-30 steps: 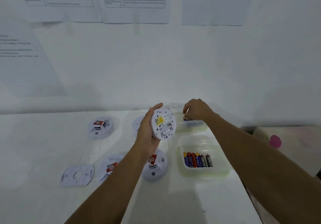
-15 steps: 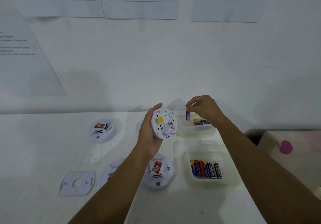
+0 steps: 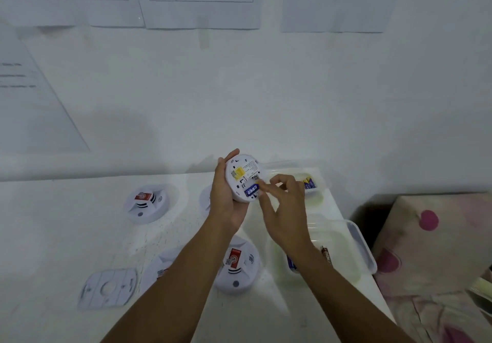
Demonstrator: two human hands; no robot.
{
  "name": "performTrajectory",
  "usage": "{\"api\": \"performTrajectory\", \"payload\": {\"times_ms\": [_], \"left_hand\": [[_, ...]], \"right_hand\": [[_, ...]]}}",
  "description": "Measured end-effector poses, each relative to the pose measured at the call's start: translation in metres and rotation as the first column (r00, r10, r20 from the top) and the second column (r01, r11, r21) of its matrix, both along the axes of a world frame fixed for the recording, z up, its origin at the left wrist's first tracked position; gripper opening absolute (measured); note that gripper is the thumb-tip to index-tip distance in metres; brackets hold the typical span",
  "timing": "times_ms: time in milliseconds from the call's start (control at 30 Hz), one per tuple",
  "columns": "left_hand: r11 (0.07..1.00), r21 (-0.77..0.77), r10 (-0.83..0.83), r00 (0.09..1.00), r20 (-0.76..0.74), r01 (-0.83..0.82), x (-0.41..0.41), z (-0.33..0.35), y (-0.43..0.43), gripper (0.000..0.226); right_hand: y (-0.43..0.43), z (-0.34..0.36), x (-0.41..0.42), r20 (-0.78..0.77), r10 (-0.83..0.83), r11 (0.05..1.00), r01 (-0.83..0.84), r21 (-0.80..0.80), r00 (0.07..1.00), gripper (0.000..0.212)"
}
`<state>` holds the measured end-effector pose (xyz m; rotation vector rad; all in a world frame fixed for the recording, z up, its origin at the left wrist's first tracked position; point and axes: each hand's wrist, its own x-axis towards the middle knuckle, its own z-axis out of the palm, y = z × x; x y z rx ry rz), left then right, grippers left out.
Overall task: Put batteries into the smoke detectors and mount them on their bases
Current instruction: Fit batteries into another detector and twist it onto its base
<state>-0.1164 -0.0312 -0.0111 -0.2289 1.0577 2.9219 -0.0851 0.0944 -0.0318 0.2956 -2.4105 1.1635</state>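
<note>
On the white table (image 3: 80, 236), my left hand (image 3: 226, 201) grips the smoke detector (image 3: 243, 177) while my right hand (image 3: 285, 209) pinches the blue battery (image 3: 251, 190); I should probably press it flat into its slot.

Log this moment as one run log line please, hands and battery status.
left hand: holds detector back-up | right hand: pressing blue battery into detector slot | mounting base: on table, unused

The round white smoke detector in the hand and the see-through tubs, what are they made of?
The round white smoke detector held in the left hand looks like hard matte plastic: moulded ridges and stuck-on labels show on its back. The see-through tub nearest the camera looks like thin, slightly glossy plastic, because batteries show through its cloudy walls. The farther tub looks the same.
</note>
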Motion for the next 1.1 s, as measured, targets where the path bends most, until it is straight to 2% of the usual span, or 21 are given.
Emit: {"api": "performTrajectory", "payload": {"times_ms": [100,200,267,300,400,467,667,800,867,1000,1100], "left_hand": [[0.999,-0.033,-0.012,1.000,-0.023,0.011,-0.001,0.002,-0.005,0.041],[0.996,-0.069,-0.049,0.998,-0.037,0.046,0.001,0.004,-0.008,0.040],[0.994,-0.086,-0.068,0.997,-0.042,0.065,0.001,0.005,-0.009,0.038],[0.993,-0.090,-0.074,0.996,-0.041,0.070,0.002,0.005,-0.009,0.038],[0.992,-0.090,-0.087,0.996,-0.032,0.084,0.003,0.002,-0.009,0.038],[0.992,-0.086,-0.091,0.995,-0.028,0.088,0.003,-0.001,-0.009,0.039],[0.992,-0.087,-0.090,0.995,-0.034,0.087,0.002,-0.002,-0.013,0.037],[0.993,-0.092,-0.083,0.996,-0.031,0.080,0.003,-0.001,-0.017,0.037],[0.994,-0.082,-0.079,0.996,-0.029,0.076,0.005,0.001,-0.018,0.037],[0.997,-0.041,-0.066,0.997,-0.030,0.064,0.009,0.008,-0.020,0.037],[0.997,-0.043,-0.059,0.998,-0.021,0.058,0.014,0.014,-0.015,0.037]], "right_hand": [[0.011,-0.004,-0.001,-0.007,0.124,0.988,-0.122,0.091,0.992,0.031],[0.034,0.022,-0.025,0.049,0.204,0.979,-0.204,-0.011,0.978,0.012],[0.052,0.037,-0.049,0.076,0.127,0.992,-0.127,-0.005,0.989,0.009],[0.060,0.042,-0.062,0.128,0.083,0.994,-0.091,0.056,0.988,0.009],[0.073,0.044,-0.097,0.378,-0.055,0.907,-0.112,0.406,0.924,0.009],[0.073,0.041,-0.112,0.446,-0.130,0.833,-0.146,0.534,0.886,0.013],[0.058,0.037,-0.120,0.479,-0.218,0.774,-0.148,0.616,0.850,0.018],[0.057,0.030,-0.123,0.518,-0.172,0.799,-0.189,0.571,0.838,0.020],[0.060,0.034,-0.125,0.531,-0.114,0.849,-0.195,0.491,0.840,0.022],[0.059,0.066,-0.103,0.446,0.056,0.970,-0.155,0.189,0.894,0.012],[0.051,0.093,-0.059,0.330,0.217,0.976,-0.207,-0.067,0.919,0.007]]}}
